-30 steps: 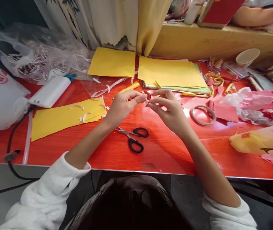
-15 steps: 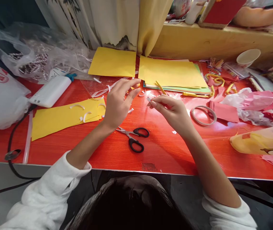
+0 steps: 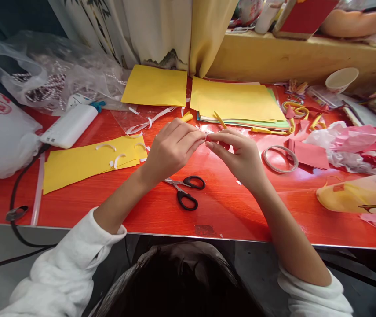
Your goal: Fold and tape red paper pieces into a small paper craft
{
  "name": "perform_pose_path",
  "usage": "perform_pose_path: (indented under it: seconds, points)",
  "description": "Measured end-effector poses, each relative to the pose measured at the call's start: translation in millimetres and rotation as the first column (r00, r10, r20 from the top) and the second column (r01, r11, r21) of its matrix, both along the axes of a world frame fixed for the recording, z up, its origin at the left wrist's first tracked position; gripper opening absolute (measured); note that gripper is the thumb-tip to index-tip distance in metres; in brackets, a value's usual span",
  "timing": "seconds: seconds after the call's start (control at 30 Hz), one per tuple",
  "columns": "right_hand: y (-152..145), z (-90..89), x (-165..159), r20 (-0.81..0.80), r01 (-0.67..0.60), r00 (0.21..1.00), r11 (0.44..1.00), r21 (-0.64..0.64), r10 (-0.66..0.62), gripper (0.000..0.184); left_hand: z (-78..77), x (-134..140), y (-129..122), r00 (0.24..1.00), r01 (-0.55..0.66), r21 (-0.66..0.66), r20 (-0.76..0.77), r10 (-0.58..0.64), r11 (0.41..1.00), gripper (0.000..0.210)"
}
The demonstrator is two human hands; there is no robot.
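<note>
My left hand [image 3: 173, 147] and my right hand [image 3: 235, 154] meet fingertip to fingertip above the red table, both pinched closed. A small white strip sits between the fingertips, almost wholly hidden by them. Just beyond my left hand lies a yellow rolled piece [image 3: 187, 116]. A thin yellow stick-like piece [image 3: 220, 119] shows behind my right hand, its lower end hidden. Below the hands are scissors [image 3: 184, 187] with black handles, blades pointing left and partly covered by my left wrist.
Cut yellow paper [image 3: 85, 167] with white curls lies left, yellow sheets [image 3: 156, 86] and a paper stack [image 3: 237, 99] at the back. On the right are a tape roll [image 3: 280, 159], pink paper [image 3: 308, 154] and a yellowish pouch [image 3: 349, 193]. A power bank [image 3: 71, 125] rests left.
My left hand has moved right and its spread fingers have closed, meeting my right fingertips at the small white strip. The right hand has barely moved.
</note>
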State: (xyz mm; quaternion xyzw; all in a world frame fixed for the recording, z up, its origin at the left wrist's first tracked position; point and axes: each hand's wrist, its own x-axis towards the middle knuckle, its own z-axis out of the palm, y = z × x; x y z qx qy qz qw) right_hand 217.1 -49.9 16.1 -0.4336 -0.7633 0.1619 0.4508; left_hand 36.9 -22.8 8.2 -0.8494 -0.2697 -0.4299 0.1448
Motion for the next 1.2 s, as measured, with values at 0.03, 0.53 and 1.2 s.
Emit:
perform_pose_path:
  seconds: [0.03,0.53,1.2]
  points:
    - [0.1,-0.2,-0.1,0.008,0.001,1.000,1.000,0.014,-0.001,0.012,0.0,-0.3,0.0,1.000,-0.005,0.002,0.001,0.005,1.000,0.013]
    - [0.0,-1.7,-2.4,0.166,0.050,0.982,0.973,0.226,-0.089,0.015,-1.7,-0.7,-0.5,0.998,-0.009,0.042,-0.065,0.012,0.999,0.014]
    - [-1.3,-0.4,-3.4,0.146,0.054,0.986,0.987,0.151,-0.076,0.017,-3.1,-1.4,-0.7,0.996,0.010,-0.075,-0.083,-0.016,0.997,0.017]
